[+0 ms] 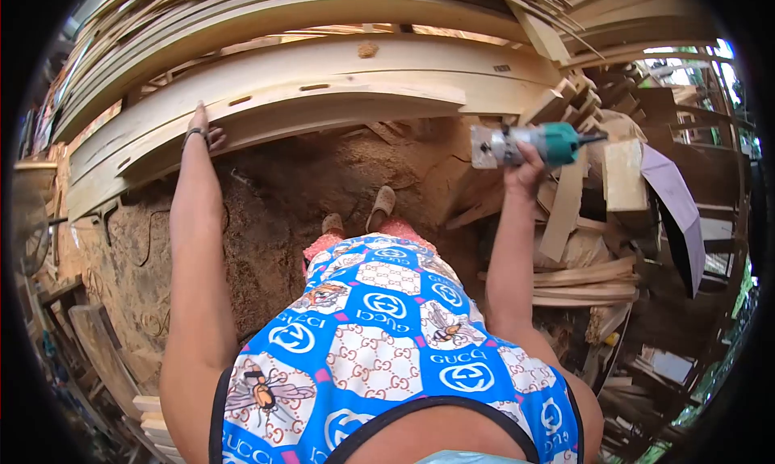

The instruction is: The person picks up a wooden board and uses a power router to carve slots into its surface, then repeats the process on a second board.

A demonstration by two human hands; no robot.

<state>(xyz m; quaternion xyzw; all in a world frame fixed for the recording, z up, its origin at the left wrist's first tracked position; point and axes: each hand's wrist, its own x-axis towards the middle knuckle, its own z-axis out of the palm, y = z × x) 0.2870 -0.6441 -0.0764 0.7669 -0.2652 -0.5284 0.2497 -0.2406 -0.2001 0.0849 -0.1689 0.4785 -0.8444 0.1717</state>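
Note:
My right hand [525,169] is wrapped round the silver body of a trim router [533,145], which has a teal motor end pointing right and a clear base plate at its left. The router is held up off the boards, to the right of the slotted one. My left hand [207,130], with a dark band at its wrist, is at the near edge of a long pale wooden board [274,95], its fingers apart. Several narrow slots [315,87] are cut along this board's upper face. Behind it lies another long board [436,60] with a small heap of sawdust [367,50].
Stacked long planks [323,16] fill the far side. Wood offcuts [585,282] are piled at the right, beside a folded-looking pale lilac panel [674,197]. Sawdust covers the floor [266,214], where a thin cord [149,238] runs at the left. Boards [105,351] lean at the lower left.

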